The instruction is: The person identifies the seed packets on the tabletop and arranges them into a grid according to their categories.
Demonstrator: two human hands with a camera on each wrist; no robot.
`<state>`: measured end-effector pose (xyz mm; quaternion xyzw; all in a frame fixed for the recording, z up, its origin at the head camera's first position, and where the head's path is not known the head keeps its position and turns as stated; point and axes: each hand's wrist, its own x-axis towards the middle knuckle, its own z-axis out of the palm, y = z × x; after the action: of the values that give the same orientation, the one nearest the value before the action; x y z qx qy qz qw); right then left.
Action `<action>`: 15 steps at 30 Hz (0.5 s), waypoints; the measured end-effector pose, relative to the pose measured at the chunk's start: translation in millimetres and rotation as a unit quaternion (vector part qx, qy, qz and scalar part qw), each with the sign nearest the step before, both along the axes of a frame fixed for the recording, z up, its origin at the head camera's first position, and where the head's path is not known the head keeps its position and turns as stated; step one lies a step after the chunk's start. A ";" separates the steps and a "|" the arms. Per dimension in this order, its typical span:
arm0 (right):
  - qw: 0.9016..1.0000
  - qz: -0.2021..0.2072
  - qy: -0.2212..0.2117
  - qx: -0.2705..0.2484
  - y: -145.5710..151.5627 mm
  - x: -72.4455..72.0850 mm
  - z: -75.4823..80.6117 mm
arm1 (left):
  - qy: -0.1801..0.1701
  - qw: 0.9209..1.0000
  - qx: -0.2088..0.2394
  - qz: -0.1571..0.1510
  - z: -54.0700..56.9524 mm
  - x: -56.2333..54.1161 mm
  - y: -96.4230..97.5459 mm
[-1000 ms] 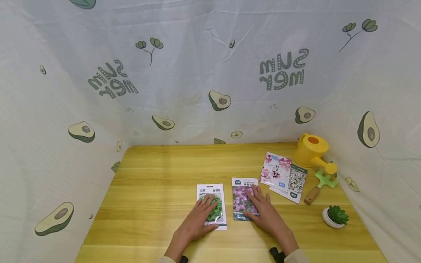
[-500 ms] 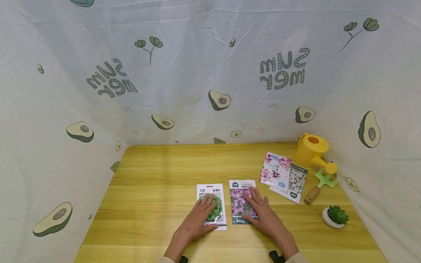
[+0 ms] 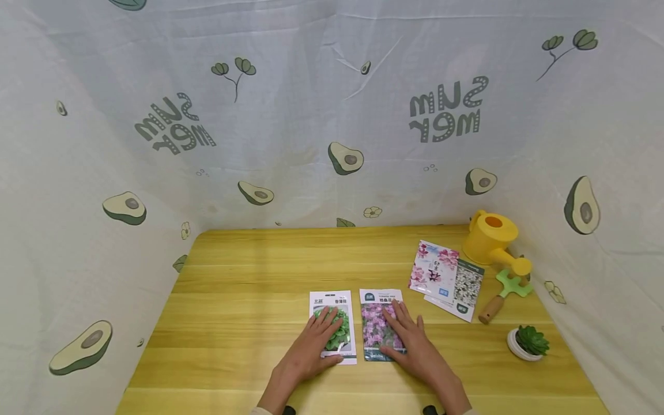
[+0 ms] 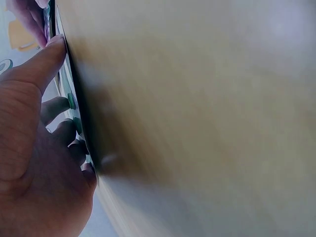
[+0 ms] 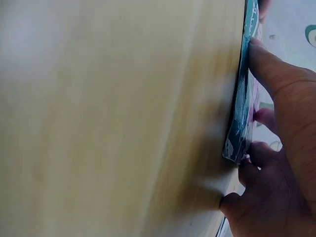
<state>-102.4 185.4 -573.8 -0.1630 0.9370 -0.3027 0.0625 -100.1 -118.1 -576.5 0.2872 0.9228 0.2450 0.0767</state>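
Note:
Two seed packets lie flat side by side at the front middle of the table, a narrow gap between them. On the white packet with green leaves [image 3: 338, 340] rests my left hand [image 3: 307, 351], fingers spread over its face and thumb by its lower edge. My right hand [image 3: 419, 349] lies over the right part of the packet with purple flowers [image 3: 374, 325], its fingertips touching the picture. In the right wrist view the dark lower edge of the purple-flower packet [image 5: 240, 113] shows under the thumb. The left wrist view shows my left thumb [image 4: 42, 64] at the packet's edge.
Two more seed packets overlap at the back right, a pink-flower one [image 3: 434, 270] over a white-flower one [image 3: 468, 285]. Beside them stand a yellow watering can [image 3: 487, 239], a green hand fork with a wooden handle [image 3: 493, 308] and a potted succulent [image 3: 531, 340]. Patterned cloth [image 3: 290, 144] surrounds the table [image 3: 233, 288].
My right hand has slid the purple-flower packet toward me and slightly left, closer to the green-leaf packet. My left hand stays in place on its packet.

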 end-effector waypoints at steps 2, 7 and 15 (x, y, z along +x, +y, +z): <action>1.000 -0.001 -0.002 -0.007 -1.2 1.6 0.1 | -0.004 1.000 -0.003 0.002 0.2 1.0 0.2; 1.000 -0.004 0.010 -0.012 -2.0 5.1 0.6 | -0.021 1.000 -0.014 0.007 2.9 3.8 2.8; 0.999 0.000 0.047 -0.017 -2.3 9.7 -3.2 | -0.020 0.999 -0.025 0.011 3.9 5.2 3.8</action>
<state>-92.8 183.2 -577.0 -0.1782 0.9335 -0.3107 0.0157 -94.9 -114.3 -572.5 0.2699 0.9301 0.2283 0.0998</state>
